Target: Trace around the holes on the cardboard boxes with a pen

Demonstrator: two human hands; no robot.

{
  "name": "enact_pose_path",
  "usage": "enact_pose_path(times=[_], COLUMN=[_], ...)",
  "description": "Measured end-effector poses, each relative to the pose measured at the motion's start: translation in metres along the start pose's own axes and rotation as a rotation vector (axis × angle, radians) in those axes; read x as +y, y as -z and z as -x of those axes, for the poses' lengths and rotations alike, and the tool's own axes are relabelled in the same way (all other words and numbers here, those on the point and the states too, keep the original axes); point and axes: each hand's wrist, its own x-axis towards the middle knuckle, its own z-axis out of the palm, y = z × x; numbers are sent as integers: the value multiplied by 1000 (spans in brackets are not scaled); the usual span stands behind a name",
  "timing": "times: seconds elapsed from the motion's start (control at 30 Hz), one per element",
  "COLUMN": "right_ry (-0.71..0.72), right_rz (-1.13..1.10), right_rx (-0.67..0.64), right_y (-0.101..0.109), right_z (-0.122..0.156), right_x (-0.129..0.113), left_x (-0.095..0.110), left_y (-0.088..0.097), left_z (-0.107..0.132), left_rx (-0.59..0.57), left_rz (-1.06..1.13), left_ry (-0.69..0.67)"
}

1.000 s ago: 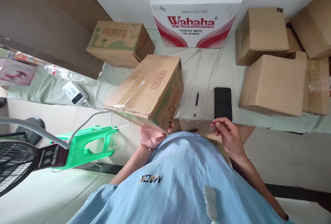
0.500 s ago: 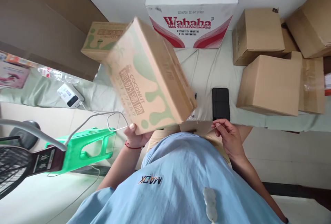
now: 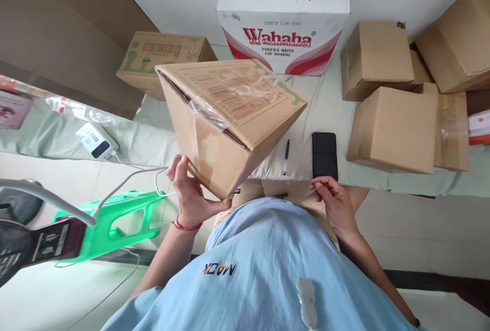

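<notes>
A brown cardboard box is held up, tilted, over the front of the covered table. My left hand grips its lower edge, thumb on one side and fingers on the other. Clear tape crosses the box's flap seam, and printed panels with green patches face upward. At the table's front edge, my right hand is closed in a pinch; what sits between the fingertips, if anything, is too small to make out. Just beyond it lies a black wallet-like case, with a pen to the left of that.
A white Wahaha water carton stands at the back, a second green-printed box left of it. Several plain cardboard boxes crowd the right. A white power bank, a green stool and a fan are at left.
My left hand has turned the box, so its coconut-printed side gives way to the taped flap and another printed face. The pen shows fully now. My right hand stays nearly in place.
</notes>
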Motion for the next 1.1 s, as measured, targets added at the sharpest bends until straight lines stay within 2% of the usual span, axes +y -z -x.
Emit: enact_pose_path(times=[0.07,0.1,0.23,0.33,0.47,0.6,0.7,0.83,0.97,1.1], right_ry=[15,25,90,207,352,288,238,107,117,144], right_rz=[14,29,179,418,869,1191,1241,1282,1310,1317], right_rx=[8,12,22,9,-105,-138,-161,-88,-51,-7], right_y=[1,2,5,2,-16,-46,-65,-79,-76,-60], right_z=[0,1,-1,-11,-34,-59,-73,-85,-91,-93], right_x=[3,5,11,11,0,-13,-20,-23,-26,-29], left_x=[3,5,9,10,7,2,5,16,15,2], left_y=[3,5,10,6,-4,-5,0,5,4,-1], left_z=[-3,-6,-13,-9,9,28,34,33,35,42], left_rx=[32,38,50,52,33,-7,-13,14,34,62], left_rz=[-99,-156,-362,-390,-335,-331,-286,-287,-343,-399], left_ry=[-141,-171,-212,-272,-337,-380,-383,-399,-413,-409])
